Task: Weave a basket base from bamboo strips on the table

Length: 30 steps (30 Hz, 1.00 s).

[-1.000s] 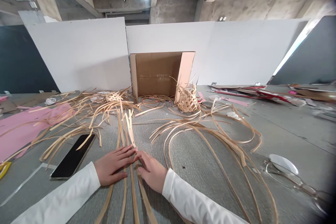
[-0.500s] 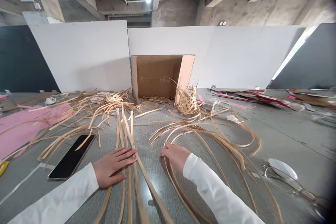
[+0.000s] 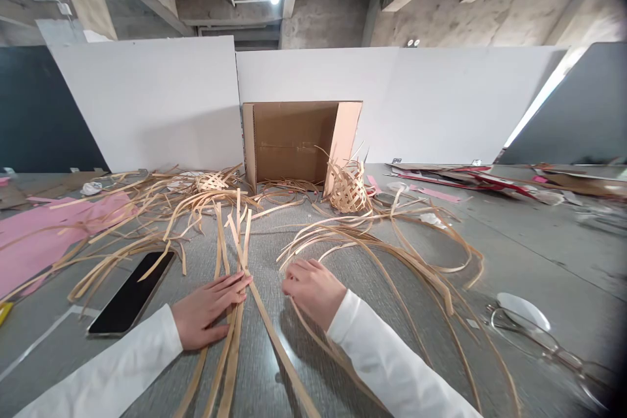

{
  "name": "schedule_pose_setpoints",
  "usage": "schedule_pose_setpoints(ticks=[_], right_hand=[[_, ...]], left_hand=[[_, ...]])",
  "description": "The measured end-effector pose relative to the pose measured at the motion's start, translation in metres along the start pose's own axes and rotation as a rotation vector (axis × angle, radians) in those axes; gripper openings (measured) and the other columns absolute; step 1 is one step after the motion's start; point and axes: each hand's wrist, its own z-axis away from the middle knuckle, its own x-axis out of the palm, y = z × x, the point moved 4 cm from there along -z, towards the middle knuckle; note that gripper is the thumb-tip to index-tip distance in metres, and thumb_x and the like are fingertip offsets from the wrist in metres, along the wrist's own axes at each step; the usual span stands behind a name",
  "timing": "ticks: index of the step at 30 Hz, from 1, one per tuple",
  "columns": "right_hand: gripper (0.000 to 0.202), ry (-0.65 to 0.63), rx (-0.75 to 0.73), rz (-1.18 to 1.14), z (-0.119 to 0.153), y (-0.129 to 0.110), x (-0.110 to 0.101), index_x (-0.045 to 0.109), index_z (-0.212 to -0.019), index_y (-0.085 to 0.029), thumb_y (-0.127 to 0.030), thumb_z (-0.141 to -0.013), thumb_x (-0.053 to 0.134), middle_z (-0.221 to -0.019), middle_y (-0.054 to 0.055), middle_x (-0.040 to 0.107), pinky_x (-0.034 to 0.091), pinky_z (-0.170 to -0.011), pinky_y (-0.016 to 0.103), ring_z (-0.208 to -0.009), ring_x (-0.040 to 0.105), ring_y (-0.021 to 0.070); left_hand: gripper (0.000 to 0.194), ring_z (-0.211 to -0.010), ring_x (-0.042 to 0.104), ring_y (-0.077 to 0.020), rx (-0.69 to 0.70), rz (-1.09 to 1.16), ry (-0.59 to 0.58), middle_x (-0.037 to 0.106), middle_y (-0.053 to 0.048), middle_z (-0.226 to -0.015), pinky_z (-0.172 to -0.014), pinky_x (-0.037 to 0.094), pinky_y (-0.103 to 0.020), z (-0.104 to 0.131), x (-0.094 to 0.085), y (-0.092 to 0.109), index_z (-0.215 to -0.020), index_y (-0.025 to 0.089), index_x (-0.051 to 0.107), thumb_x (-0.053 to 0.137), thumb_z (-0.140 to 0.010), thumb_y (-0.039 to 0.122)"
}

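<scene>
My left hand (image 3: 210, 315) lies flat, fingers stretched, across several long weaving strips (image 3: 232, 359) that run away from me over the grey surface. Its fingertips touch the place where a slanting strip (image 3: 280, 346) crosses the others. To the right, my right hand (image 3: 316, 292) is closed in a pinch on a single weaving strip (image 3: 313, 332), which trails back under my sleeve. The fingertips of that hand are partly hidden. Beyond it a loose bundle of strips (image 3: 372, 240) curves to the right.
A black phone (image 3: 131, 295) lies left of my left hand, near pink paper (image 3: 44, 235). A cardboard box (image 3: 347, 137) stands at the back, with a woven basket piece (image 3: 349, 189) beside it. Another woven piece (image 3: 214, 181) sits among strips. Eyeglasses (image 3: 556, 349) lie at the right.
My right hand has moved a little left with its strip. Under my left hand, the near parts of some strips have shifted left and closer together, widening the gap to the slanting strip.
</scene>
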Motion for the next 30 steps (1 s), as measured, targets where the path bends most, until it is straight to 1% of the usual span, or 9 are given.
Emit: schedule_pose_setpoints(ticks=[3, 8, 12, 16, 19, 21, 23, 26, 30], right_hand=[[0.020, 0.081, -0.107, -0.018, 0.001, -0.018, 0.008, 0.061, -0.089, -0.020, -0.013, -0.084, 0.043, -0.107, 0.007, 0.056, 0.041, -0.076, 0.032, -0.090, 0.054, 0.0187], [0.020, 0.015, -0.179, -0.141, 0.003, -0.037, 0.027, 0.057, -0.097, -0.022, -0.017, -0.080, 0.047, -0.108, 0.005, 0.054, 0.044, -0.069, 0.028, -0.083, 0.056, 0.0166], [0.024, -0.019, -0.190, -0.219, 0.002, -0.040, 0.030, 0.055, -0.098, -0.021, -0.014, -0.077, 0.047, -0.110, 0.005, 0.053, 0.044, -0.071, 0.027, -0.086, 0.056, 0.0164], [0.025, -0.017, -0.177, -0.272, 0.002, -0.040, 0.030, 0.054, -0.097, -0.019, -0.011, -0.075, 0.046, -0.109, 0.005, 0.052, 0.043, -0.068, 0.026, -0.082, 0.056, 0.0153], [0.024, -0.031, -0.159, -0.294, 0.002, -0.039, 0.029, 0.055, -0.097, -0.019, -0.012, -0.076, 0.045, -0.109, 0.005, 0.052, 0.043, -0.063, 0.025, -0.073, 0.056, 0.0135], [0.022, -0.038, -0.147, -0.312, 0.002, -0.038, 0.028, 0.055, -0.096, -0.019, -0.014, -0.079, 0.042, -0.109, 0.005, 0.052, 0.044, -0.062, 0.026, -0.070, 0.056, 0.0132], [0.019, -0.050, -0.134, -0.334, 0.002, -0.037, 0.027, 0.056, -0.095, -0.020, -0.017, -0.082, 0.043, -0.109, 0.004, 0.053, 0.045, -0.064, 0.027, -0.073, 0.057, 0.0138], [0.017, -0.077, -0.132, -0.392, 0.001, -0.035, 0.028, 0.058, -0.094, -0.021, -0.017, -0.078, 0.055, -0.109, 0.003, 0.052, 0.045, -0.073, 0.026, -0.084, 0.057, 0.0155], [0.029, -0.054, -0.178, -0.538, -0.001, -0.029, 0.034, 0.059, -0.100, -0.021, -0.017, -0.071, 0.065, -0.113, 0.005, 0.050, 0.042, -0.088, 0.028, -0.104, 0.051, 0.0175]], left_hand=[[0.040, -0.134, 0.013, -0.0223, 0.007, 0.009, -0.006, 0.018, -0.009, -0.146, -0.108, 0.021, -0.042, 0.000, 0.000, 0.000, -0.125, 0.020, 0.033, 0.041, -0.087, 0.031], [0.040, -0.134, 0.016, -0.0217, -0.008, 0.011, 0.004, 0.023, -0.009, -0.145, -0.109, 0.019, -0.041, 0.001, 0.001, 0.000, -0.122, 0.020, 0.034, 0.043, -0.083, 0.025], [0.041, -0.134, 0.017, -0.0208, 0.009, 0.027, 0.011, 0.023, -0.007, -0.145, -0.109, 0.018, -0.042, 0.002, 0.002, -0.001, -0.130, 0.022, 0.028, 0.033, -0.090, 0.029], [0.045, -0.134, 0.015, -0.0231, 0.035, 0.058, -0.032, 0.015, -0.004, -0.147, -0.109, 0.016, -0.043, 0.002, 0.002, -0.001, -0.136, 0.024, 0.026, 0.021, -0.093, 0.037], [0.049, -0.134, 0.015, -0.0218, -0.016, 0.113, -0.064, 0.014, -0.002, -0.148, -0.109, 0.014, -0.041, 0.001, 0.000, -0.003, -0.139, 0.025, 0.020, 0.015, -0.094, 0.042], [0.052, -0.134, 0.016, -0.0205, -0.061, 0.126, -0.089, 0.016, -0.001, -0.147, -0.110, 0.014, -0.039, -0.002, -0.001, -0.003, -0.141, 0.026, 0.013, 0.017, -0.094, 0.045], [0.054, -0.133, 0.017, -0.0201, -0.089, 0.114, -0.119, 0.018, -0.001, -0.146, -0.110, 0.014, -0.038, -0.004, -0.001, -0.003, -0.142, 0.027, 0.009, 0.022, -0.093, 0.047], [0.055, -0.133, 0.017, -0.0205, -0.123, 0.060, -0.155, 0.017, -0.001, -0.146, -0.109, 0.016, -0.039, -0.007, -0.001, -0.002, -0.141, 0.028, 0.012, 0.029, -0.093, 0.046], [0.058, -0.133, 0.019, -0.0236, -0.135, -0.020, -0.112, 0.015, -0.002, -0.147, -0.108, 0.021, -0.042, -0.006, 0.001, 0.000, -0.141, 0.030, 0.014, 0.035, -0.090, 0.049]])
